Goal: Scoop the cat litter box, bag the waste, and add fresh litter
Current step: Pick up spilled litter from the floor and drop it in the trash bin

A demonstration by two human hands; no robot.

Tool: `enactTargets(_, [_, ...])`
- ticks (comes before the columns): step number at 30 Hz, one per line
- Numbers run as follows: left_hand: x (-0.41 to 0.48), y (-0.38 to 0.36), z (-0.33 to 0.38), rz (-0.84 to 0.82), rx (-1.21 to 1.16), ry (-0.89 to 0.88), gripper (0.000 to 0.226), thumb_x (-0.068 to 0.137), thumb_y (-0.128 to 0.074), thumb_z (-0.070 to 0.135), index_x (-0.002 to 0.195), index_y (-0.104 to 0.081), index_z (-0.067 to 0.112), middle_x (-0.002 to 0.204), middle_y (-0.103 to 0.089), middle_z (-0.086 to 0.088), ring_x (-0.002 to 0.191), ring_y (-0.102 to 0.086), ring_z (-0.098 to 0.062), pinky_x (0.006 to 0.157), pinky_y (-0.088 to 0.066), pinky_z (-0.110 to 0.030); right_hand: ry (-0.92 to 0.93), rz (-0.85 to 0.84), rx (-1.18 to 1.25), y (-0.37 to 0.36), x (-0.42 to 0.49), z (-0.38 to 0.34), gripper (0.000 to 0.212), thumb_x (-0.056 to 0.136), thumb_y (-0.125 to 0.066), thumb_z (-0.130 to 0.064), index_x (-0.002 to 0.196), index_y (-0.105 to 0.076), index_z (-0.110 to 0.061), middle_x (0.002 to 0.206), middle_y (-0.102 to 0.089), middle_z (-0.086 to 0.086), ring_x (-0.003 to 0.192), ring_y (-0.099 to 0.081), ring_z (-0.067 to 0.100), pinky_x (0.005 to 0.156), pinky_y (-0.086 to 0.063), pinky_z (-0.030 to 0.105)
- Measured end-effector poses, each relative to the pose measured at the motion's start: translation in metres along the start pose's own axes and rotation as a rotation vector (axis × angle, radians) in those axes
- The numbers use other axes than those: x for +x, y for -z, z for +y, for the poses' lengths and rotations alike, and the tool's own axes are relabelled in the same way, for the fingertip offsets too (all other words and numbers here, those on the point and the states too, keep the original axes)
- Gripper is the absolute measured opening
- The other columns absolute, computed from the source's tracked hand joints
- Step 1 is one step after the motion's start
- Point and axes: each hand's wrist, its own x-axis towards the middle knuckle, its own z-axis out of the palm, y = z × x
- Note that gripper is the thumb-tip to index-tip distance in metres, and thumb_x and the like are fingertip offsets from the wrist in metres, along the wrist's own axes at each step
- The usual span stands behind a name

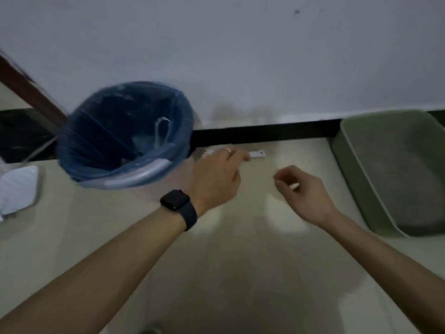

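Note:
A green litter box (pixel 349 165) holding grey litter stands on the floor at the right, against the wall. At the left is a bin lined with a blue bag (pixel 101 131). Between them a white litter scoop (pixel 258 154) lies along the black skirting. My left hand (pixel 216 179), with a dark watch on the wrist, reaches over the scoop's middle with its fingers curled on the handle. The scoop's ends show on either side of the hand. My right hand (pixel 303 196) hovers lower right of it, fingers loosely curled, holding nothing that I can make out. The frame is blurred.
A crumpled white bag (pixel 19 189) lies on the floor at the far left. A brown door frame (pixel 31 92) slants behind the bin. The pale wall and black skirting (pixel 277 132) close off the far side. Beige floor tiles stretch toward me.

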Motion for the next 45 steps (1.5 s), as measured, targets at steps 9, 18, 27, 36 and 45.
enactTargets(9, [-0.092, -0.197, 0.096, -0.614, -0.131, 0.202, 0.054, 0.092, -0.053, 0.054, 0.14, -0.044, 0.03, 0.144, -0.039, 0.003, 0.131, -0.035, -0.019, 0.105, -0.034, -0.035, -0.324, -0.123, -0.196, -0.017, -0.155, 0.174, 0.035, 0.088, -0.068, -0.036, 0.121, -0.067, -0.025, 0.116, -0.061, -0.002, 0.097, -0.06, 0.014, 0.09, -0.049, 0.028])
enactTargets(18, [-0.098, -0.237, 0.114, -0.44, -0.079, 0.291, 0.076, 0.073, -0.058, 0.078, 0.139, -0.045, 0.044, 0.138, -0.039, 0.006, 0.123, -0.035, -0.017, 0.101, -0.027, -0.033, -0.132, -0.142, -0.287, -0.041, -0.152, 0.191, 0.053, 0.087, -0.066, -0.048, 0.137, -0.056, -0.032, 0.115, -0.051, 0.003, 0.101, -0.049, 0.02, 0.086, -0.049, 0.031])
enactTargets(27, [-0.099, -0.25, 0.114, -0.275, -0.171, 0.327, 0.033, 0.079, -0.068, 0.062, 0.108, -0.072, 0.046, 0.124, -0.054, 0.01, 0.109, -0.045, -0.018, 0.092, -0.037, -0.035, -0.034, 0.066, -0.235, -0.064, -0.133, 0.201, 0.024, 0.086, -0.073, -0.038, 0.108, -0.076, -0.031, 0.096, -0.06, -0.001, 0.084, -0.054, 0.02, 0.069, -0.051, 0.035])
enactTargets(36, [-0.088, -0.266, 0.116, -0.126, -0.188, 0.297, 0.011, 0.084, -0.071, 0.045, 0.086, -0.076, 0.036, 0.106, -0.063, 0.012, 0.094, -0.052, -0.019, 0.079, -0.037, -0.033, 0.153, 0.161, -0.287, -0.072, -0.124, 0.205, 0.011, 0.09, -0.071, -0.026, 0.095, -0.078, -0.019, 0.091, -0.067, 0.002, 0.078, -0.055, 0.024, 0.063, -0.047, 0.032])
enactTargets(45, [-0.096, -0.273, 0.124, -0.144, -0.009, 0.101, 0.03, 0.095, -0.045, 0.033, 0.085, -0.068, 0.017, 0.103, -0.065, 0.001, 0.087, -0.048, -0.021, 0.071, -0.032, -0.033, 0.234, -0.046, -0.564, -0.075, -0.121, 0.199, 0.002, 0.09, -0.061, -0.01, 0.088, -0.06, -0.01, 0.087, -0.056, 0.01, 0.075, -0.054, 0.03, 0.06, -0.043, 0.041])
